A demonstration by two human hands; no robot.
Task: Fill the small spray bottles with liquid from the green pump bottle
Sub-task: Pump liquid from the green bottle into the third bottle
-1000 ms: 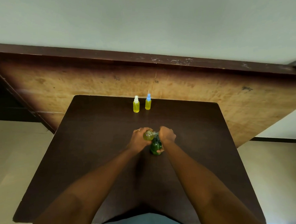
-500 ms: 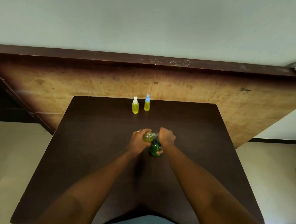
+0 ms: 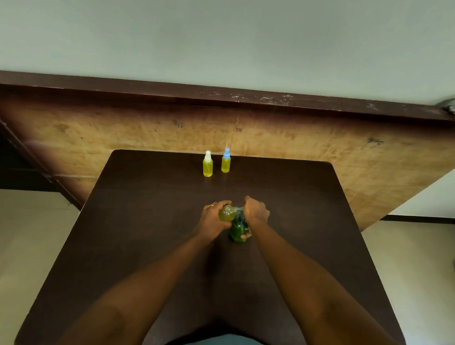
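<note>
Our left hand (image 3: pixel 213 220) curls round a small spray bottle (image 3: pixel 227 213) beside the green pump bottle (image 3: pixel 239 229), which our right hand (image 3: pixel 256 213) grips. A white-capped bottle (image 3: pixel 207 166) and a blue-capped bottle (image 3: pixel 226 162) stand well beyond both hands.

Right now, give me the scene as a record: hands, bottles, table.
left hand: grips small bottle, held against the pump spout
small bottle: yellow-green liquid inside
right hand: curled over top of green pump bottle
green pump bottle: upright, mid-table
white-capped spray bottle: yellow liquid, upright, far edge
blue-capped spray bottle: yellow liquid, upright, just right of the white-capped one
</note>
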